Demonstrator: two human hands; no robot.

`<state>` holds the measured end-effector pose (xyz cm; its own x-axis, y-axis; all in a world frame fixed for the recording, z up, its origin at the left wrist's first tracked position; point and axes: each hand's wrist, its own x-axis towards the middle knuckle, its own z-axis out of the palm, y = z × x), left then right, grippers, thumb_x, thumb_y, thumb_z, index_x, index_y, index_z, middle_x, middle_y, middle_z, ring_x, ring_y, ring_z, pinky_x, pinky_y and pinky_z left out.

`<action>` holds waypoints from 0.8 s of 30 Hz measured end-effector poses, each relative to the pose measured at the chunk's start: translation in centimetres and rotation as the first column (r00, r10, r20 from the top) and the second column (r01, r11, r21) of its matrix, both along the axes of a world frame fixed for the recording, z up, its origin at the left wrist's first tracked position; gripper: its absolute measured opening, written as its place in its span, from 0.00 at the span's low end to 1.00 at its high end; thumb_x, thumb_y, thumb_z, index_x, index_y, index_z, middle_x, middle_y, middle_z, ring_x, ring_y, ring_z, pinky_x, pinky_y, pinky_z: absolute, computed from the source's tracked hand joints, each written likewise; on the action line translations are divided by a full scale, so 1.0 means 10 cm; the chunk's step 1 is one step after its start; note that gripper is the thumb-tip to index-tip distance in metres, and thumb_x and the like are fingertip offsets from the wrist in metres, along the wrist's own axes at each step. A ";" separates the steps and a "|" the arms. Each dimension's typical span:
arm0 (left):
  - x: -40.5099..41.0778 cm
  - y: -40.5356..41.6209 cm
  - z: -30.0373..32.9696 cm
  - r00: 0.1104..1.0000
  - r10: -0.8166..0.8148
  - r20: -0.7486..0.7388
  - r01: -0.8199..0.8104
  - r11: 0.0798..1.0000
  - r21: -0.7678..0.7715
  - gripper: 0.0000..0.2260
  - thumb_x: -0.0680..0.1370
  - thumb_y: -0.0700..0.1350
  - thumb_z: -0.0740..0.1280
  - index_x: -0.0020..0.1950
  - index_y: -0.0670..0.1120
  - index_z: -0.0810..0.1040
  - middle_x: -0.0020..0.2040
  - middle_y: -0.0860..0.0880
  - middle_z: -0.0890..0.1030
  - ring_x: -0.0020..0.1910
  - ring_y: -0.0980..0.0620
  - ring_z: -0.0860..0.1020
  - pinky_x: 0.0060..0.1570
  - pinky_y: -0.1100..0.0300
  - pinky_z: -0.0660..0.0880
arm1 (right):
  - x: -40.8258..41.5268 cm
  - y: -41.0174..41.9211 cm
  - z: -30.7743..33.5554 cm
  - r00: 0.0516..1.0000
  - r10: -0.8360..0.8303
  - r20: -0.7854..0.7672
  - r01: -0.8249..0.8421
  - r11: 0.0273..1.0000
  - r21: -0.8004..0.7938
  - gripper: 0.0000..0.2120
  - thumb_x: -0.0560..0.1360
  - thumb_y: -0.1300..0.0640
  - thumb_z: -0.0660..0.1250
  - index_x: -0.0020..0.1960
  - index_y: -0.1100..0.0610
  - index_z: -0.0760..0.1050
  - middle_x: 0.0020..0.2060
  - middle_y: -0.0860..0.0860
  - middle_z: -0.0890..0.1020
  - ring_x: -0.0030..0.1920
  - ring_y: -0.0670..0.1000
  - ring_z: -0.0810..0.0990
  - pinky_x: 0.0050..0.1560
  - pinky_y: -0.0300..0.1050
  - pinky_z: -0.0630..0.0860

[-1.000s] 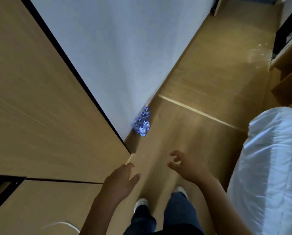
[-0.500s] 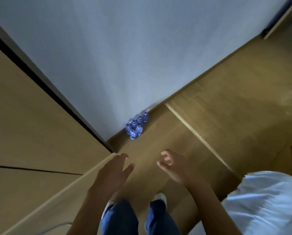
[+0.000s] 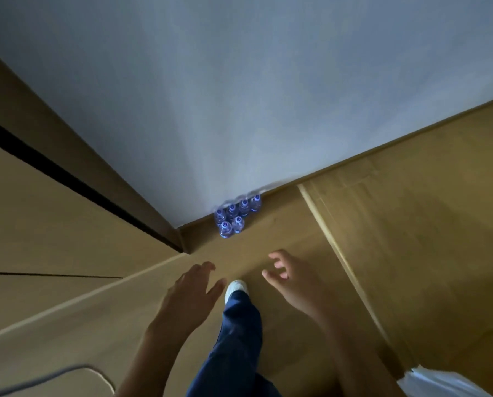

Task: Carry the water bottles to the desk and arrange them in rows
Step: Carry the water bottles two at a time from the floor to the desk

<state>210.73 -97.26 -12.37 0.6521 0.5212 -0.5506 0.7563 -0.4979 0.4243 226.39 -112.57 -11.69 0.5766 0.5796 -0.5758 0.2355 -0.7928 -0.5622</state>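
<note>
Bottles [image 3: 235, 216] stand on the floor [image 3: 411, 224] ahead of our hands, tucked against the foot of the wall [image 3: 268, 96] near the corner where a cabinet [image 3: 53, 210] meets it. We count about six, upright, caps toward us; four run in a line along the wall, two sit in front, on our side. The cluster's long axis follows the wall, running from ahead of the left hand away and to the right. Our left hand [image 3: 190, 290] is out in front, fingers straight and relaxed, holding nothing. Our right hand [image 3: 291, 279] is level with it, fingers loosely curled, also empty. The hands are apart, with a shoe [image 3: 235, 287] and trouser leg [image 3: 233, 339] showing between them. The bottles lie roughly midway between the two hands, well apart from both; we cannot tell which is nearer. We judge the job is at the reach stage: nothing lifted, no desk in view. The two front bottles look like the natural first take, one per hand.
</note>
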 end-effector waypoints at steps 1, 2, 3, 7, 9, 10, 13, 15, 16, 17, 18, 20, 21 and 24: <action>0.12 0.05 -0.07 1.000 0.010 -0.002 -0.010 1.000 -0.003 0.19 0.81 0.59 0.58 0.69 0.53 0.68 0.66 0.53 0.74 0.63 0.51 0.74 0.61 0.56 0.69 | 0.13 0.07 -0.06 1.000 0.012 -0.003 -0.012 1.000 -0.003 0.21 0.79 0.48 0.66 0.70 0.51 0.70 0.62 0.51 0.77 0.61 0.51 0.77 0.63 0.50 0.73; 0.24 0.11 -0.14 1.000 0.018 -0.006 -0.018 1.000 -0.004 0.19 0.81 0.59 0.58 0.69 0.53 0.67 0.66 0.53 0.74 0.63 0.51 0.74 0.60 0.57 0.69 | 0.26 0.14 -0.12 1.000 0.031 0.000 -0.031 1.000 -0.007 0.21 0.79 0.48 0.66 0.70 0.51 0.69 0.62 0.51 0.77 0.61 0.50 0.77 0.63 0.49 0.73; 0.36 0.17 -0.21 1.000 0.025 -0.012 -0.025 1.000 -0.006 0.19 0.81 0.59 0.57 0.69 0.53 0.67 0.66 0.53 0.74 0.63 0.52 0.74 0.60 0.57 0.69 | 0.38 0.22 -0.18 0.999 0.051 0.006 -0.051 0.999 -0.010 0.21 0.79 0.48 0.66 0.70 0.51 0.69 0.62 0.51 0.77 0.61 0.50 0.76 0.63 0.48 0.73; 0.81 0.42 -0.53 0.996 0.091 -0.015 -0.092 0.995 -0.028 0.19 0.81 0.57 0.58 0.69 0.52 0.68 0.66 0.52 0.74 0.64 0.51 0.73 0.60 0.56 0.69 | 0.85 0.55 -0.46 0.993 0.117 0.019 -0.117 0.993 -0.006 0.21 0.80 0.47 0.64 0.71 0.49 0.68 0.63 0.49 0.76 0.62 0.48 0.76 0.62 0.46 0.73; 0.99 0.54 -0.72 0.993 0.114 -0.019 -0.114 0.993 -0.028 0.19 0.81 0.57 0.58 0.69 0.52 0.68 0.66 0.52 0.74 0.64 0.51 0.74 0.59 0.55 0.70 | 1.06 0.71 -0.63 0.988 0.152 0.019 -0.152 0.988 -0.006 0.21 0.80 0.46 0.64 0.71 0.48 0.67 0.63 0.48 0.76 0.61 0.46 0.75 0.60 0.44 0.73; 1.07 0.59 -0.83 0.992 0.126 -0.018 -0.126 0.992 -0.028 0.19 0.81 0.57 0.58 0.69 0.52 0.68 0.66 0.51 0.74 0.64 0.51 0.74 0.59 0.55 0.70 | 1.17 0.78 -0.73 0.985 0.172 0.021 -0.172 0.985 -0.006 0.21 0.80 0.46 0.64 0.71 0.48 0.67 0.63 0.47 0.76 0.62 0.46 0.75 0.61 0.44 0.72; 1.27 0.72 -1.18 0.981 0.195 0.014 -0.194 0.980 -0.048 0.18 0.81 0.55 0.61 0.68 0.50 0.70 0.65 0.50 0.75 0.64 0.50 0.74 0.60 0.55 0.70 | 1.43 1.00 -1.06 0.975 0.221 0.029 -0.221 0.975 -0.011 0.21 0.80 0.46 0.64 0.71 0.49 0.66 0.64 0.47 0.76 0.62 0.47 0.75 0.61 0.43 0.72; 1.39 0.79 -1.45 0.969 0.246 0.029 -0.244 0.968 -0.055 0.18 0.80 0.54 0.62 0.68 0.49 0.71 0.65 0.49 0.76 0.64 0.49 0.75 0.60 0.55 0.70 | 1.58 1.12 -1.32 0.969 0.245 0.028 -0.244 0.970 -0.012 0.21 0.80 0.46 0.63 0.72 0.48 0.66 0.65 0.47 0.75 0.63 0.46 0.74 0.59 0.42 0.71; 1.44 0.81 -1.59 0.963 0.268 0.032 -0.266 0.962 -0.059 0.18 0.80 0.53 0.63 0.68 0.48 0.71 0.65 0.48 0.76 0.64 0.48 0.75 0.59 0.55 0.70 | 1.64 1.18 -1.47 0.966 0.258 0.027 -0.258 0.966 -0.013 0.22 0.80 0.46 0.63 0.72 0.48 0.65 0.65 0.47 0.75 0.63 0.46 0.74 0.59 0.41 0.70; 1.49 0.83 -1.73 0.956 0.291 0.034 -0.288 0.955 -0.068 0.18 0.80 0.53 0.63 0.68 0.48 0.71 0.65 0.47 0.76 0.63 0.48 0.75 0.59 0.55 0.71 | 1.70 1.22 -1.61 0.962 0.274 0.023 -0.273 0.962 -0.014 0.22 0.80 0.46 0.63 0.72 0.48 0.65 0.65 0.47 0.74 0.63 0.46 0.74 0.58 0.41 0.70; 1.53 0.84 -1.87 0.949 0.314 0.041 -0.310 0.948 -0.074 0.18 0.80 0.53 0.63 0.68 0.47 0.71 0.64 0.47 0.76 0.63 0.47 0.76 0.59 0.54 0.72 | 1.75 1.26 -1.76 0.956 0.292 0.021 -0.291 0.957 -0.011 0.22 0.80 0.46 0.63 0.72 0.48 0.65 0.65 0.47 0.74 0.64 0.47 0.74 0.58 0.41 0.70; 1.59 0.84 -2.16 0.931 0.360 0.058 -0.355 0.931 -0.085 0.18 0.80 0.52 0.64 0.67 0.47 0.71 0.64 0.46 0.77 0.62 0.46 0.76 0.58 0.51 0.74 | 1.84 1.32 -2.08 0.947 0.321 0.012 -0.321 0.947 -0.003 0.23 0.80 0.47 0.63 0.73 0.48 0.64 0.66 0.48 0.74 0.64 0.47 0.74 0.59 0.42 0.72; 1.62 0.84 -2.31 0.922 0.381 0.066 -0.375 0.923 -0.088 0.18 0.80 0.52 0.65 0.67 0.47 0.71 0.64 0.46 0.77 0.62 0.46 0.76 0.57 0.50 0.75 | 1.88 1.35 -2.24 0.945 0.328 0.005 -0.328 0.945 0.006 0.23 0.80 0.47 0.64 0.73 0.48 0.64 0.66 0.48 0.74 0.64 0.48 0.74 0.59 0.42 0.72; 1.70 0.81 -2.81 0.908 0.410 0.082 -0.405 0.912 -0.072 0.19 0.80 0.52 0.65 0.68 0.47 0.71 0.65 0.46 0.76 0.63 0.46 0.75 0.57 0.49 0.75 | 1.97 1.37 -2.79 0.934 0.358 0.005 -0.358 0.933 0.034 0.25 0.80 0.47 0.65 0.74 0.49 0.63 0.66 0.49 0.74 0.64 0.48 0.74 0.56 0.38 0.69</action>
<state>227.70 -89.12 -40.50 0.4391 0.7246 -0.5313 0.8442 -0.1303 0.5200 246.05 -98.90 -39.55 0.3267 0.7664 -0.5531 0.4994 -0.6368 -0.5875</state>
